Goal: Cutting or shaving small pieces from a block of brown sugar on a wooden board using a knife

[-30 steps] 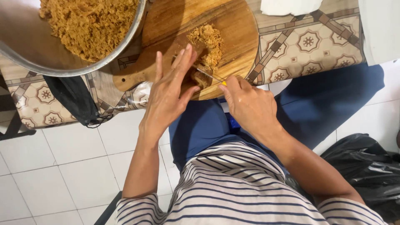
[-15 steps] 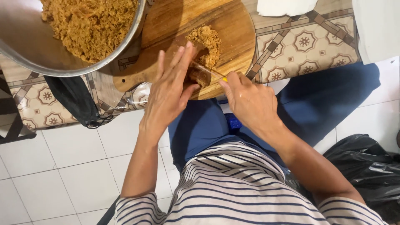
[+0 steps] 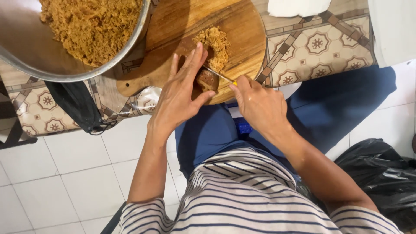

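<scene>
A round wooden cutting board point(image 3: 242, 26) lies on the patterned table. On it sits a dark brown block point(image 3: 208, 80) beside a heap of brown shavings point(image 3: 215, 43). My left hand point(image 3: 180, 93) rests flat on the board, fingers stretched out, thumb and palm pressing against the brown block. My right hand point(image 3: 258, 104) grips a knife point(image 3: 219, 76) with a yellow handle; its thin blade lies across the top of the block.
A large metal bowl point(image 3: 26, 47) full of brown shavings stands at the top left. A black cloth point(image 3: 76, 106) hangs off the table edge. A white paper point(image 3: 299, 6) lies at the back. A black plastic bag point(image 3: 381, 173) sits on the tiled floor, right.
My left hand has stayed on the block with only a slight shift of the fingers. The knife blade has moved a little across the block.
</scene>
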